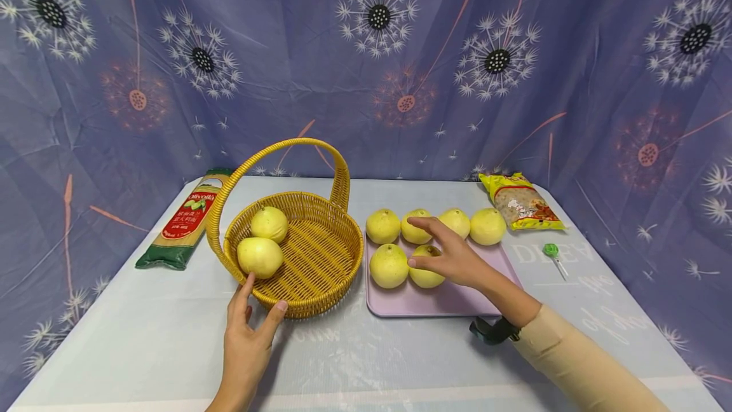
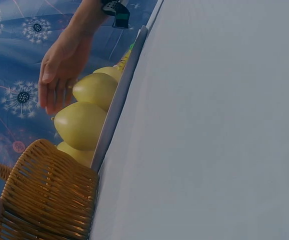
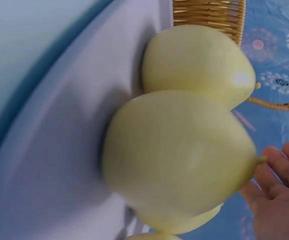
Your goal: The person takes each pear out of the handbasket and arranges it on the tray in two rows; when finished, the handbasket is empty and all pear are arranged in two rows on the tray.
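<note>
My left hand is at the near side of a yellow wicker basket, thumb and index finger spread against its rim. Two round pale yellow-green fruits lie in the basket's left half. My right hand hovers over a pink tray, fingers apart and holding nothing. Under its fingers sits a pale yellow-green fruit, partly hidden by the hand. Beside it is another fruit, and a row of several more runs along the tray's back. In the right wrist view, the fingers stand near a stemmed fruit.
A red and green packet lies left of the basket. At the back right is a yellow food bag, with a green lollipop in front of it. Behind the white table hangs a purple dandelion-print cloth.
</note>
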The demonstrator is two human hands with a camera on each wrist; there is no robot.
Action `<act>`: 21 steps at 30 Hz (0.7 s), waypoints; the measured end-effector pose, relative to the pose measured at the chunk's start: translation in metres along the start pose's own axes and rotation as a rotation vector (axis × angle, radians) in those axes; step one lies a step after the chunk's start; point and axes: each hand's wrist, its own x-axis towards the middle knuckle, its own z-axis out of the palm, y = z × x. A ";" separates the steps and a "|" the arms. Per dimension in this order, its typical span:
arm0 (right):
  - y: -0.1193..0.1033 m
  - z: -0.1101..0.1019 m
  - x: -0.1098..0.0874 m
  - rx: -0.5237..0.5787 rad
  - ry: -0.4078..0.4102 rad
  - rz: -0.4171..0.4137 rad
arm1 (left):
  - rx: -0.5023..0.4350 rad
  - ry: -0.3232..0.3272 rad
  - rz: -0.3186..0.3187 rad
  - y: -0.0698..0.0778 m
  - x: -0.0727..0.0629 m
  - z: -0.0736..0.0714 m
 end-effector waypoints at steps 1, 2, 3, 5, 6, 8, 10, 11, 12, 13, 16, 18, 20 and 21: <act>-0.002 0.000 0.002 -0.003 -0.001 -0.005 | 0.001 0.000 0.001 0.000 0.000 0.000; -0.004 0.001 0.003 -0.006 -0.002 -0.009 | 0.001 0.000 0.000 0.000 0.000 0.000; -0.007 0.001 0.005 -0.006 -0.003 -0.013 | 0.002 -0.001 0.000 0.000 0.000 0.000; -0.011 0.003 0.009 -0.007 -0.009 -0.028 | 0.003 -0.003 0.001 0.000 0.000 0.000; -0.013 0.003 0.011 -0.005 -0.013 -0.034 | 0.005 -0.003 0.001 0.000 0.000 0.000; -0.018 0.005 0.016 -0.005 -0.024 -0.048 | 0.007 -0.003 0.003 0.000 0.000 0.000; -0.023 0.008 0.020 -0.005 -0.036 -0.062 | 0.009 -0.001 0.004 0.000 0.000 0.000; -0.025 0.009 0.022 -0.004 -0.042 -0.071 | 0.010 0.000 0.004 0.000 0.000 0.000; -0.028 0.010 0.024 -0.002 -0.048 -0.078 | 0.009 0.001 0.004 -0.001 0.000 0.000; -0.031 0.012 0.026 0.004 -0.055 -0.083 | 0.007 0.002 0.003 -0.001 0.000 0.000; -0.038 0.016 0.032 0.009 -0.074 -0.094 | 0.004 0.003 0.003 0.000 0.000 0.001; -0.043 0.018 0.035 0.010 -0.086 -0.102 | 0.004 0.004 0.004 -0.001 0.000 0.001; -0.047 0.020 0.038 0.009 -0.090 -0.115 | 0.005 0.004 0.004 0.000 0.000 0.001; -0.050 0.021 0.039 0.011 -0.093 -0.123 | 0.005 0.004 0.004 0.000 0.000 0.001</act>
